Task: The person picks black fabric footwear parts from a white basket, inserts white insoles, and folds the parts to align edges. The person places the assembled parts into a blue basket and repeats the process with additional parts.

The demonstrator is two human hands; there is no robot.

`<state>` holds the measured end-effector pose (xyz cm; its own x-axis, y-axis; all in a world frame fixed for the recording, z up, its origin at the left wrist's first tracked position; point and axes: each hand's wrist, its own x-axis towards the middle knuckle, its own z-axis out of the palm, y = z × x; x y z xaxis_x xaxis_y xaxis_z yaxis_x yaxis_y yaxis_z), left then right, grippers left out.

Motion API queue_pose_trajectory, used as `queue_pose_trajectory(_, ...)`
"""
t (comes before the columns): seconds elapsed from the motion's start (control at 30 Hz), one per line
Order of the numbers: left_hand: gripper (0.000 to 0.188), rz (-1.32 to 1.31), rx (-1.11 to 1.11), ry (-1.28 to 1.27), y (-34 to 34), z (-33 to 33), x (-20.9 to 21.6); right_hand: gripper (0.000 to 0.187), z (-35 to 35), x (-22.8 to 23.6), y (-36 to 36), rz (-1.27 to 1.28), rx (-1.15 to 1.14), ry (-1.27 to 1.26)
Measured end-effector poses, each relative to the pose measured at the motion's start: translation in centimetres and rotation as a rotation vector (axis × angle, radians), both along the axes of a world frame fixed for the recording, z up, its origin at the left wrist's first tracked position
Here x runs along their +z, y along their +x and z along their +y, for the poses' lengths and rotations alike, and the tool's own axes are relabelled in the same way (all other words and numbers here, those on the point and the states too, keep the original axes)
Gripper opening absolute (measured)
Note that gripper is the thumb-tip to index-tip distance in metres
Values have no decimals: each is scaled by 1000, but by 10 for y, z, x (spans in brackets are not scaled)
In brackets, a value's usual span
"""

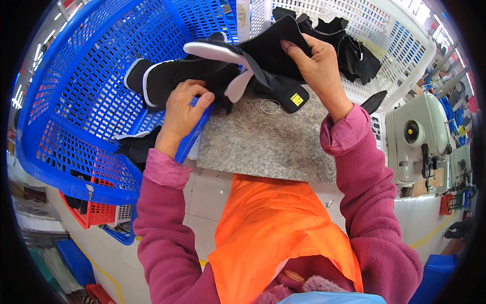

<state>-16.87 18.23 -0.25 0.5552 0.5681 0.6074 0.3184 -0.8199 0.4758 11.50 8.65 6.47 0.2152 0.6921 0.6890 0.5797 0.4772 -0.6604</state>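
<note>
At the table's [268, 144] far edge, the right hand [322, 65] pinched black cloth [268, 46], seemingly spreading it, needing care next; left hand's [183, 109] grip unclear.

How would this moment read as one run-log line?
right grip: pinching black fabric piece; left grip: at black white-trimmed piece, hold unclear; below: grey speckled worktop; left: blue basket
</note>
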Motion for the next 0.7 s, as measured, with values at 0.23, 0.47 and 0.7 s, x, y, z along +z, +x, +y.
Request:
queue_pose_trajectory(0.23,78,-22,451,21,12,26,-23,26,-9,-10,15,451,260,-143)
queue_pose_trajectory(0.47,108,-155,193,180,71,35,-14,26,-5,-13,19,447,330,-191)
queue_pose_trajectory(0.7,119,34,31,-158,89,28,-17,19,-5,-20,30,401,223,-128)
